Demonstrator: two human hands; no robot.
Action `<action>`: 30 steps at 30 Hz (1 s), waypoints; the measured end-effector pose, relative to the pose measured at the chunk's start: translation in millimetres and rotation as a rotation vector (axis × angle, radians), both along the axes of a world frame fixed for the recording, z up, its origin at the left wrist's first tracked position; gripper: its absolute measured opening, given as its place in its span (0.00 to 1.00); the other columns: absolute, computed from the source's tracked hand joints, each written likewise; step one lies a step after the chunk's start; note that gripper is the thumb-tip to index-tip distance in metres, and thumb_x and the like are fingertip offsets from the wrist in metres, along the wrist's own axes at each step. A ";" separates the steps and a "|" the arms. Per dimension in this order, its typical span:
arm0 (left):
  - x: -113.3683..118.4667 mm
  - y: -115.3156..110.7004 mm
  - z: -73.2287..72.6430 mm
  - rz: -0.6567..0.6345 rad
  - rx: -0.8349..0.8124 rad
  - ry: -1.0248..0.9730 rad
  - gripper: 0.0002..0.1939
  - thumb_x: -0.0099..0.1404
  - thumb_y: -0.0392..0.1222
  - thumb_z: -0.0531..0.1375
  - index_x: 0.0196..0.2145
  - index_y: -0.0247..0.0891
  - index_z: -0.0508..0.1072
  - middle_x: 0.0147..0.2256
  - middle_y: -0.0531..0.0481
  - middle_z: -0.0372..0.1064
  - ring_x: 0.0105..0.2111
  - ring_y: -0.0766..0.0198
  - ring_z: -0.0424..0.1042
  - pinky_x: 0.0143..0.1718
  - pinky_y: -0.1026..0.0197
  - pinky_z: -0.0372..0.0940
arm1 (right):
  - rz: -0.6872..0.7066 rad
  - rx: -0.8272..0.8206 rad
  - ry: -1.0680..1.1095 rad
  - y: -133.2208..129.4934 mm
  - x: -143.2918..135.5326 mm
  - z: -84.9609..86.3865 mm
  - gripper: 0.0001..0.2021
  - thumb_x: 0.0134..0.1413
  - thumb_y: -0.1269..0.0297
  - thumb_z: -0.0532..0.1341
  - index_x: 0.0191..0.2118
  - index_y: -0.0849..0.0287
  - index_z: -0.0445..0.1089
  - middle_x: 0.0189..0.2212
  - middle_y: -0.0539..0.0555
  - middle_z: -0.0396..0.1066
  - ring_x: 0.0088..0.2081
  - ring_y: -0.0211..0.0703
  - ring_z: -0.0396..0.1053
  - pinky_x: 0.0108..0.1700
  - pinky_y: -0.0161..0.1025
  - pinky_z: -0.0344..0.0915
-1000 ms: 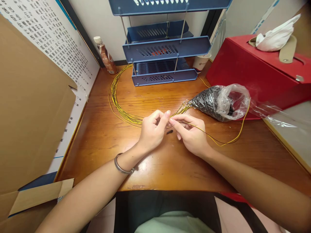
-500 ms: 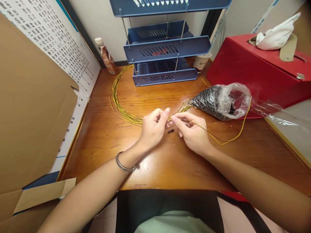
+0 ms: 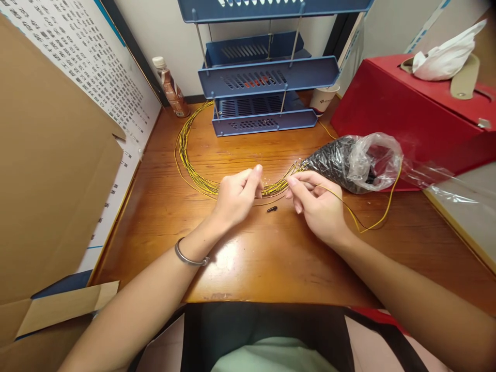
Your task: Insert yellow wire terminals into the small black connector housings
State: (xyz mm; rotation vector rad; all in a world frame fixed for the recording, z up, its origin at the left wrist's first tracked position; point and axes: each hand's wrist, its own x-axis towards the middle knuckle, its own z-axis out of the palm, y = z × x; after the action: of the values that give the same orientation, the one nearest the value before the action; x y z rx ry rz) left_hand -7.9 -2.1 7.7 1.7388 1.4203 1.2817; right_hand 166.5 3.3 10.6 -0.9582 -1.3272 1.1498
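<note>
The fingers of the right hand pinch a single yellow wire close to its near end, thumb and forefinger closed on it. From that pinch the wire runs away to the right, dips in a loose arc over the tabletop and climbs again beside the plastic bag of small black parts. Its long axis therefore lies roughly left to right, with the held end pointing left toward the other hand.

The left hand is loosely curled, its fingers resting at the bundle of yellow wires; whether they actually grip a strand I cannot tell. Between the two sets of fingers, just toward the person, a small black sleeve lies alone on the wood.

The wire looks thin, very light and springy. It probably holds its curve and flicks if let go, so a hold right beside the tip seems the surest way to steer it. The black sleeve looks tiny and smooth, likely to roll or slip, and is best taken at its middle with fingertips.

Beyond the fingers the bundle sweeps in a wide loop to the left and back toward the blue tray rack and a bottle. A red box stands behind the bag.
</note>
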 end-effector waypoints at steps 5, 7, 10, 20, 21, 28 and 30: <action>-3.4 -5.1 11.9 -0.167 -0.119 0.376 0.08 0.65 0.46 0.65 0.37 0.39 0.77 0.33 0.53 0.78 0.33 0.63 0.72 0.38 0.59 0.61 | -0.021 -0.062 0.039 5.3 6.3 -3.9 0.12 0.53 0.57 0.69 0.33 0.60 0.72 0.18 0.46 0.68 0.14 0.30 0.57 0.17 0.31 0.53; -2.8 -6.9 12.7 -0.227 -0.111 0.545 0.11 0.61 0.48 0.68 0.39 0.41 0.77 0.36 0.53 0.77 0.38 0.58 0.72 0.43 0.55 0.59 | -0.015 -0.079 0.025 4.9 6.8 -5.8 0.11 0.54 0.57 0.69 0.33 0.60 0.72 0.17 0.46 0.68 0.14 0.30 0.56 0.17 0.31 0.53; -2.6 -7.7 10.0 -0.261 -0.124 0.683 0.13 0.62 0.51 0.68 0.40 0.42 0.77 0.38 0.51 0.76 0.41 0.55 0.72 0.45 0.52 0.56 | 0.000 -0.094 -0.003 3.1 6.2 -7.7 0.11 0.54 0.57 0.68 0.33 0.60 0.72 0.16 0.46 0.67 0.14 0.30 0.57 0.17 0.31 0.53; -3.2 -2.4 -1.7 -0.205 -0.058 0.500 0.06 0.70 0.42 0.62 0.37 0.38 0.77 0.36 0.49 0.78 0.36 0.61 0.73 0.40 0.57 0.62 | 0.033 -0.057 -0.072 -1.6 6.2 -6.3 0.10 0.55 0.58 0.67 0.32 0.60 0.71 0.14 0.45 0.64 0.15 0.31 0.57 0.18 0.32 0.52; -1.9 -2.0 -2.9 -0.179 -0.051 0.413 0.06 0.70 0.41 0.62 0.38 0.38 0.77 0.36 0.50 0.78 0.34 0.62 0.74 0.39 0.58 0.63 | 0.038 -0.030 -0.089 -1.8 6.5 -6.7 0.10 0.56 0.58 0.66 0.32 0.60 0.71 0.15 0.45 0.64 0.16 0.32 0.57 0.19 0.32 0.53; 5.5 -0.5 -9.3 -0.074 -0.103 -0.048 0.05 0.67 0.38 0.64 0.39 0.35 0.79 0.37 0.47 0.81 0.36 0.61 0.79 0.41 0.60 0.70 | -0.069 0.229 -0.335 0.5 11.4 -11.0 0.06 0.58 0.63 0.64 0.32 0.60 0.72 0.17 0.45 0.63 0.18 0.33 0.60 0.21 0.34 0.55; 6.1 -0.1 -10.0 -0.033 -0.084 -0.035 0.06 0.68 0.39 0.63 0.40 0.36 0.80 0.37 0.47 0.82 0.36 0.61 0.78 0.41 0.60 0.70 | -0.089 0.262 -0.374 1.2 12.0 -11.4 0.06 0.57 0.64 0.64 0.32 0.60 0.73 0.17 0.46 0.64 0.18 0.32 0.58 0.21 0.33 0.54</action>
State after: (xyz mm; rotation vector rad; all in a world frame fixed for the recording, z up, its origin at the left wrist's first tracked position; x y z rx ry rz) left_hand -1.9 -2.1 -2.3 1.6702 1.3998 1.2114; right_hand 178.5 4.5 -0.7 -1.0578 -1.6676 0.7259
